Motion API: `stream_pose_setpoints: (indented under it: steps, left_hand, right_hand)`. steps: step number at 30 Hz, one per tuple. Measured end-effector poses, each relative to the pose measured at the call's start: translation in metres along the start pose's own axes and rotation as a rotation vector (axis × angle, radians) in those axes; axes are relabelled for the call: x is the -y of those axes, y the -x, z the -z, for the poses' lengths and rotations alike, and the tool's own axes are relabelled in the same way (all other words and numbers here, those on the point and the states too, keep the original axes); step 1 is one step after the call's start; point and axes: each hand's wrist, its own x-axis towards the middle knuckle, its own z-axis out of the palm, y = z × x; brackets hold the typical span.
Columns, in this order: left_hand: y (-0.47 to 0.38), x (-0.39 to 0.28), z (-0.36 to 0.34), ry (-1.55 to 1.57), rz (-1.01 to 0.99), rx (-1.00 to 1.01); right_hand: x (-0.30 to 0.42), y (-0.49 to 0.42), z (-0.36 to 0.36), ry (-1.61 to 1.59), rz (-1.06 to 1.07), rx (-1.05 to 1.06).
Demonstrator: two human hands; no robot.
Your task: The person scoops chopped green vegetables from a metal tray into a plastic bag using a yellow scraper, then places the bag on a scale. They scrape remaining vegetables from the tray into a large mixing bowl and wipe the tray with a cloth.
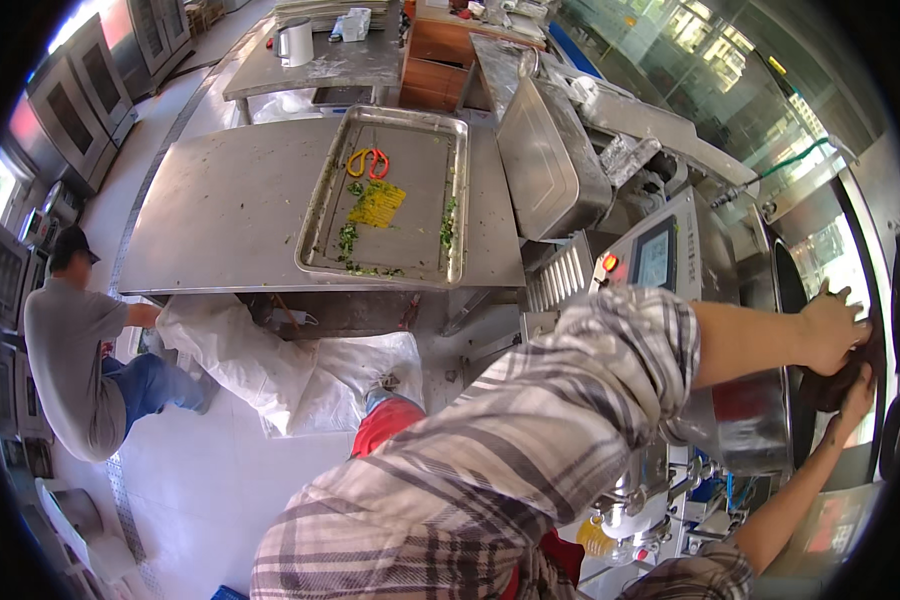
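At the far right both arms in rolled plaid sleeves reach to a steel machine (750,420) with a round dark opening. My left hand (832,334) is over its rim, fingers spread. Just below it, my right hand (859,394) is beside a dark brown thing (829,386) that I cannot identify; its fingers are partly hidden. On the steel table (217,202) lies a metal tray (401,259) with yellow-and-red-handled scissors (367,163), a yellow slotted scraper (377,205) and chopped green leaves (347,240).
A control panel with a screen (654,259) and a lit button (610,262) stands near my left sleeve. Large white sacks (247,360) lie under the table's front edge. A person in grey (75,360) bends at the left. Behind, a kettle (295,43) stands on another table.
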Motion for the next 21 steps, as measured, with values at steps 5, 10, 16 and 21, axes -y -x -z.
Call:
stream_pose_setpoints:
  steps: [5, 10, 16, 21]
  left_hand:
    - [-0.007, -0.011, 0.008, 1.862, 0.483, 0.17]
    - [-0.013, 0.004, 0.018, 1.643, 0.763, -0.242]
    - [0.01, -0.062, -0.012, 0.328, -0.022, -0.324]
    - [-0.02, -0.025, -0.036, 0.307, 0.36, -0.307]
  right_hand:
    - [0.03, 0.029, -0.043, -0.721, -0.235, 0.448]
    - [0.035, 0.031, -0.045, -0.329, -0.15, -0.148]
    - [-0.035, 0.006, -0.077, 1.131, 0.545, -0.198]
    - [0.023, 0.034, -0.058, 1.19, 0.377, 0.04]
